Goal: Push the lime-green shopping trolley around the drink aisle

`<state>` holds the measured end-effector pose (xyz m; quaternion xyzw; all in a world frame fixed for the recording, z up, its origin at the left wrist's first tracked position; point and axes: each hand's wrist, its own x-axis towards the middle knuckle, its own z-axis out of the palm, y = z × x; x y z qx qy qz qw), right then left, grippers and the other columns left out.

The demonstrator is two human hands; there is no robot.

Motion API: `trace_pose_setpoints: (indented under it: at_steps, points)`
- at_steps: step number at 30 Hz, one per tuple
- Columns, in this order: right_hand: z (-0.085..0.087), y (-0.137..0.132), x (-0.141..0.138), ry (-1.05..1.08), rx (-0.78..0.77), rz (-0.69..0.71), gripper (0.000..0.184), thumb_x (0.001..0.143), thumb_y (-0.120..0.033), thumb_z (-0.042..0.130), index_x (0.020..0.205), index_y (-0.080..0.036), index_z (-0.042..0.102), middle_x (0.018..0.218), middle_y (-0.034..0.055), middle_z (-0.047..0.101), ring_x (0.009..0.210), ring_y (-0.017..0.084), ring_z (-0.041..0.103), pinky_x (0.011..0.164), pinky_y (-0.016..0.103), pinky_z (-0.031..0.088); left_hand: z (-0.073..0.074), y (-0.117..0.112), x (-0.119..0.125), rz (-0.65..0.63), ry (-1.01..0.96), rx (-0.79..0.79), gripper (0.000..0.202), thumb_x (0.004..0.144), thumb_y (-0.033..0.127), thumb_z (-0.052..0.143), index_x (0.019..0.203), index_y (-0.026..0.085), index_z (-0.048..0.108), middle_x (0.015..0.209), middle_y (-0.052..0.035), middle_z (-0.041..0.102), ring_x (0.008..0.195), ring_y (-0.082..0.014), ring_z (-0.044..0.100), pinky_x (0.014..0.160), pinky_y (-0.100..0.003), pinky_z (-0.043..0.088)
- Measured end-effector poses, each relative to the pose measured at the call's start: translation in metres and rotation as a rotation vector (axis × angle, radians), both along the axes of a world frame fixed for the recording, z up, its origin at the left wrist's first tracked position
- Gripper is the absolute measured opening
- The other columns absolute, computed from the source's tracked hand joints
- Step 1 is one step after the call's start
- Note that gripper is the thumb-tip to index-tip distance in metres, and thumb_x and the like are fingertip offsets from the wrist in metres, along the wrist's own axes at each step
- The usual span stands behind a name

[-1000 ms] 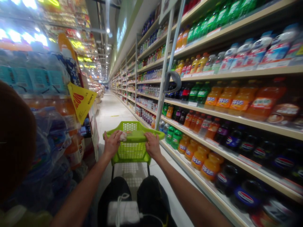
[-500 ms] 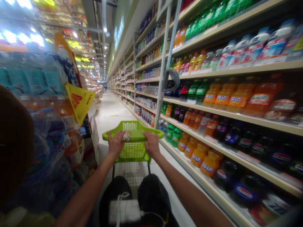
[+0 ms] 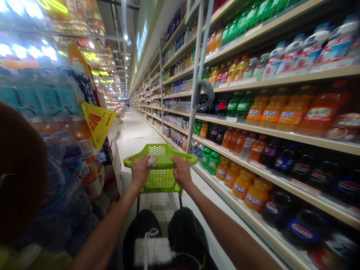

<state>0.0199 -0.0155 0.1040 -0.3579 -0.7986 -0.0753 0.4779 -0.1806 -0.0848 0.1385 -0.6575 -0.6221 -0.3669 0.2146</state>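
My left hand (image 3: 140, 170) has slid slightly inward along the handle (image 3: 164, 163) of the green cart (image 3: 159, 182) since a second ago, a crumpled white wad (image 3: 152, 161) at its fingertips. Both it and my right hand (image 3: 182, 172) grasp that handle; the cart stands before my knees (image 3: 185, 228), beside the drink shelves (image 3: 281, 134).

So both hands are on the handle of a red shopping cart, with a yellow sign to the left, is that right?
Not quite: the shopping cart is green, not red, as the head view shows. The left hand and right hand are on its handle, and the yellow sign is to the left.
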Motion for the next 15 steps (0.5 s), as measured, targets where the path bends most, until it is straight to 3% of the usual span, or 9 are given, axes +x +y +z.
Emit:
trace_pose_setpoints:
  at_steps: [3, 6, 15]
  points:
    - [-0.001, 0.001, 0.002, -0.018, 0.000, -0.009, 0.050, 0.074, -0.012, 0.040, 0.124, -0.014, 0.048, 0.124, 0.0110, 0.053, 0.121, 0.024, 0.041, 0.105, 0.051, 0.016, 0.002, 0.004, 0.027, -0.042, 0.040, -0.009, 0.039, 0.081, 0.015, 0.038, 0.117, 0.021, 0.050, 0.126, -0.0089, 0.054, 0.119, -0.0188, 0.047, 0.109, -0.050, 0.011]
    - [-0.001, 0.002, 0.004, -0.044, -0.005, -0.018, 0.053, 0.073, -0.011, 0.040, 0.125, -0.014, 0.046, 0.125, 0.0113, 0.053, 0.122, 0.024, 0.039, 0.105, 0.051, 0.017, 0.003, 0.005, 0.031, -0.068, 0.079, -0.020, 0.040, 0.080, 0.015, 0.040, 0.118, 0.022, 0.050, 0.127, -0.0081, 0.053, 0.118, -0.0188, 0.047, 0.109, -0.051, 0.010]
    - [-0.004, 0.001, 0.004, -0.045, 0.010, 0.003, 0.054, 0.072, -0.009, 0.040, 0.126, -0.014, 0.045, 0.127, 0.0110, 0.051, 0.122, 0.024, 0.039, 0.105, 0.052, 0.017, 0.002, -0.009, -0.029, 0.146, -0.095, 0.054, 0.035, 0.083, 0.021, 0.037, 0.116, 0.021, 0.050, 0.119, -0.0090, 0.059, 0.112, -0.0213, 0.052, 0.109, -0.053, 0.007]
